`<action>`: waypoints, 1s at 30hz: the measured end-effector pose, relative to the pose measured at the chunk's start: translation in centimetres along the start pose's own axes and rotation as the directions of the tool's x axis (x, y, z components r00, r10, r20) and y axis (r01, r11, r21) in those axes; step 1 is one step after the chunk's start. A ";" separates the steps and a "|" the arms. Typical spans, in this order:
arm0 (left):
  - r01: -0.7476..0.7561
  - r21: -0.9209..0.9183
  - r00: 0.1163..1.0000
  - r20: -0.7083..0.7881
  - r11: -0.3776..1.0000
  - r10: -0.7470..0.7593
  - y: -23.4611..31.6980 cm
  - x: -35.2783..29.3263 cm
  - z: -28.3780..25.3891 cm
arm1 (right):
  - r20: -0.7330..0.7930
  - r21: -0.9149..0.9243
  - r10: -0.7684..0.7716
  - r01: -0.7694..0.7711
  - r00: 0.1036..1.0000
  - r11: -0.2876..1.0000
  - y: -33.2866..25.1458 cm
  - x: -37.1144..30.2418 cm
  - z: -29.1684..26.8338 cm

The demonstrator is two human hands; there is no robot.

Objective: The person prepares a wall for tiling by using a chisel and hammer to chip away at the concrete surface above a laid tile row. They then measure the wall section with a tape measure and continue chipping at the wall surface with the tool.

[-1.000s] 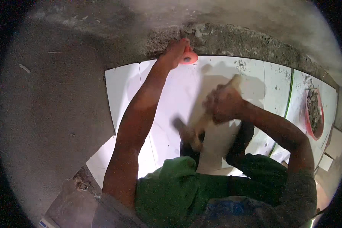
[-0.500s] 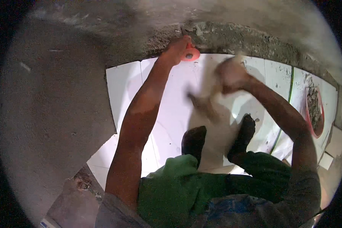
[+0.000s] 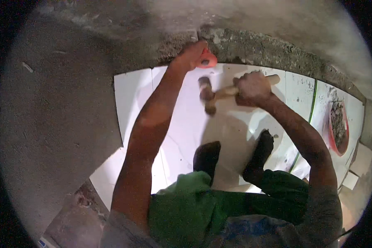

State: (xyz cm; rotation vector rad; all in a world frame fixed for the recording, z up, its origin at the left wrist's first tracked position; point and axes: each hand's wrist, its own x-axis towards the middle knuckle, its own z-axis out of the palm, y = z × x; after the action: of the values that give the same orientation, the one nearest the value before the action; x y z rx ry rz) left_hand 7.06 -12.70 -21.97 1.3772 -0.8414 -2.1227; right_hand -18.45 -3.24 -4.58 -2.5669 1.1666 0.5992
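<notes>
My right hand (image 3: 254, 89) is wrapped round the wooden handle of a hammer (image 3: 207, 95), whose blurred head hangs over the white tiles left of the hand. At the far edge of the tiles, my left hand (image 3: 191, 55) is closed on a chisel with a round red-orange hand guard (image 3: 207, 59). The chisel's tip is hidden, and the guard is close to the rough strip (image 3: 252, 45) at the foot of the wall. A gap of tile separates the hammer head from the chisel.
White floor tiles (image 3: 173, 111) carry my two feet. A red trough (image 3: 347, 136) of grey mortar or rubble stands at the right. Bare grey cement (image 3: 58, 111) lies left, with a broken patch (image 3: 84, 198) below it. Small tile pieces (image 3: 350, 180) lie at the lower right.
The hammer has swung from low, near my feet, up and toward the left, so its head is now nearer the chisel. My left hand stays on the chisel.
</notes>
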 end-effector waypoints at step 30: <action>-0.329 0.306 0.937 -0.015 0.893 0.350 -1.1 -4.5 3.1 | -0.032 0.117 -0.042 0.046 0.999 0.992 -1.8 -6.3 3.0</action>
State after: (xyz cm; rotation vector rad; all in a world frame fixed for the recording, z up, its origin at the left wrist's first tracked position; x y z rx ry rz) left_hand 5.86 -8.10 -18.95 1.3203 -1.3139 -1.7201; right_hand -21.64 3.22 -4.18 -2.5031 1.1165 0.4697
